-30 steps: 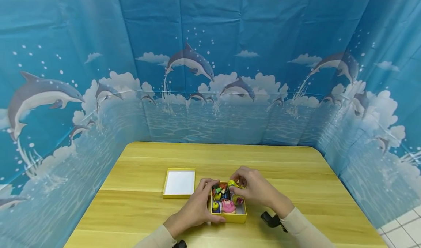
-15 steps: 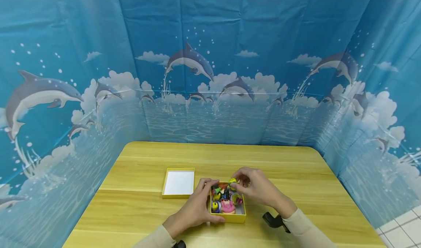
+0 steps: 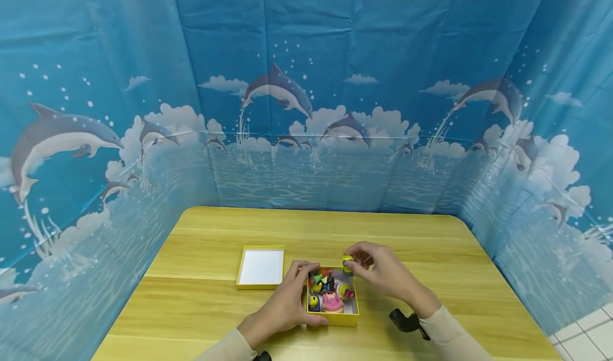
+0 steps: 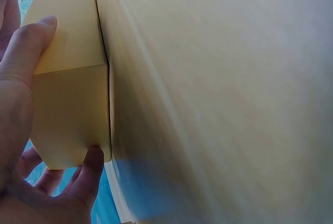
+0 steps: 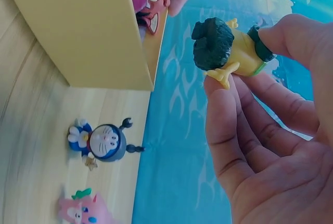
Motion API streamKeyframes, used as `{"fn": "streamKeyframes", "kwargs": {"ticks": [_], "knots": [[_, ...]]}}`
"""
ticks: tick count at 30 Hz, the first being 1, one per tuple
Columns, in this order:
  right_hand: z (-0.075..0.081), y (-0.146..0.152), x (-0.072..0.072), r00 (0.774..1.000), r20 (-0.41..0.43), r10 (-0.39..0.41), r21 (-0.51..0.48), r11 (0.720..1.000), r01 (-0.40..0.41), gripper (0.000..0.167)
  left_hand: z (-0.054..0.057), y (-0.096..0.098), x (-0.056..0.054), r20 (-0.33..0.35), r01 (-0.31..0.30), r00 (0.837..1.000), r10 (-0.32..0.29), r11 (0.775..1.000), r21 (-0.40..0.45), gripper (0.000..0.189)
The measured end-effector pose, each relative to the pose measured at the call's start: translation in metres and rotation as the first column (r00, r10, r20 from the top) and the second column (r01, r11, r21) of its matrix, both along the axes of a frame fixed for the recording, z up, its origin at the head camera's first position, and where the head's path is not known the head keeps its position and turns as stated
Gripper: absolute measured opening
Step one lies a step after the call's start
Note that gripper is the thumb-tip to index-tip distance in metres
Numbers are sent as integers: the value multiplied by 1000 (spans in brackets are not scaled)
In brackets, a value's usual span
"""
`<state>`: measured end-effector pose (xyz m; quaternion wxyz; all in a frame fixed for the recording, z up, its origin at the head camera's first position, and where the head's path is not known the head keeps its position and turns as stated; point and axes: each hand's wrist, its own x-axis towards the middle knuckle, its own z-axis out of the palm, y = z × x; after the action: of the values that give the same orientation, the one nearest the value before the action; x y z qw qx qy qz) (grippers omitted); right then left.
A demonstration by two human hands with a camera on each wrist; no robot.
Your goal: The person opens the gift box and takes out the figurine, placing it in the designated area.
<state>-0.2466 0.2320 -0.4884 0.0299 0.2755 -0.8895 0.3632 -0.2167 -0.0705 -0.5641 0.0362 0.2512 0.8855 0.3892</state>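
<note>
My left hand [image 3: 286, 294] holds the yellow box [image 3: 342, 319] at its left side, thumb on the near wall and fingers round toward the far corner. In the left wrist view, thumb and fingertips press the plain yellow box walls [image 4: 71, 114]. Inside lie several colourful toy figures, among them a pink one [image 3: 332, 301] and one with a round yellow head [image 3: 313, 300]. My right hand [image 3: 385, 273] pinches a small toy figure [image 5: 223, 47] over the box's far right corner. This figure has a yellow body, stubby arms and a dark green, hair-like top.
A yellow lid [image 3: 261, 268] with a white inside lies left of the box on the wooden table [image 3: 201, 260]. The right wrist view shows a blue cat figure [image 5: 106, 141] with braids and a pink figure [image 5: 83, 208] standing beyond the box. A dolphin-print curtain surrounds the table.
My right hand has lifted the yellow figure up out of the box and moved slightly right, baring part of the box's white inside. The left hand keeps its hold.
</note>
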Motion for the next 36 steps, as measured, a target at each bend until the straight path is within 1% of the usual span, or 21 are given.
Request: {"fn": "streamKeyframes", "kwargs": {"ticks": [6, 13, 19, 23, 27, 33, 36], "knots": [[-1, 9, -1, 1000, -9, -21, 3, 1000, 21, 26, -2, 0, 0, 5, -7, 1000, 7, 1000, 0, 125], [-1, 19, -1, 998, -4, -67, 6, 998, 67, 24, -2, 0, 1, 7, -15, 1000, 16, 1000, -8, 126], [1, 29, -4, 997, -19, -81, -9, 997, 81, 24, -2, 0, 0, 8, -20, 1000, 20, 1000, -12, 127], [2, 38, -7, 996, 6, -88, -15, 996, 88, 27, -1, 1, 0, 8, -18, 1000, 18, 1000, -12, 127], [-2, 48, -8, 994, 30, -106, -19, 994, 106, 28, -2, 1, 0, 8, -17, 1000, 17, 1000, -11, 128], [-5, 58, -10, 988, -24, -151, 1, 989, 151, 26, -1, 2, 1, 8, -20, 1000, 20, 1000, -7, 128], [-6, 63, -11, 985, -36, -171, 21, 985, 172, 26, -1, 2, 1, 11, -22, 1000, 22, 1000, -8, 127]]}}
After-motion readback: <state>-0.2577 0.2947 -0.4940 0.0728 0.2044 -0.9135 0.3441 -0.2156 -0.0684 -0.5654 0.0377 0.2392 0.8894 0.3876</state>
